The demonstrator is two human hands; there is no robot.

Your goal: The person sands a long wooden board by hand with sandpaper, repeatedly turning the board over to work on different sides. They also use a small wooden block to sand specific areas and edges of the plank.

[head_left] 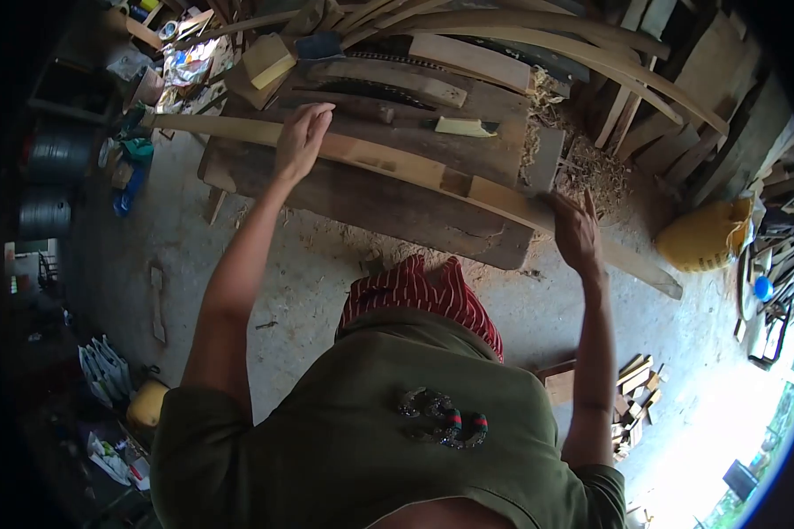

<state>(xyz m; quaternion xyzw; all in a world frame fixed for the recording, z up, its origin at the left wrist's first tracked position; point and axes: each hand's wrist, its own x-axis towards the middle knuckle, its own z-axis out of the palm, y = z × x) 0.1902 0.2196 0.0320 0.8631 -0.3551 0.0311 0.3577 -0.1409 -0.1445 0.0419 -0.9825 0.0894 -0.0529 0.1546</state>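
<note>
A long, slightly curved wooden plank (388, 162) with a dark rectangular notch lies across a low wooden bench (370, 207), its right end reaching past the bench. My left hand (302, 145) is at the plank's left part, fingers stretched out and held together. Over the right part, by the bench's end, is my right hand (579, 234); its fingers look apart and are a little blurred. Whether either palm presses on the wood is hard to see. Behind the plank lies a tool with a pale yellow piece (466, 128), beside a dark rounded wooden bar (344, 106).
Curved wooden pieces (538, 48) are piled at the back of the bench, with a wood block (268, 62) at left. Shavings (591, 172) cover the floor at right, near a yellow sack (706, 236). Wood offcuts (635, 397) lie lower right.
</note>
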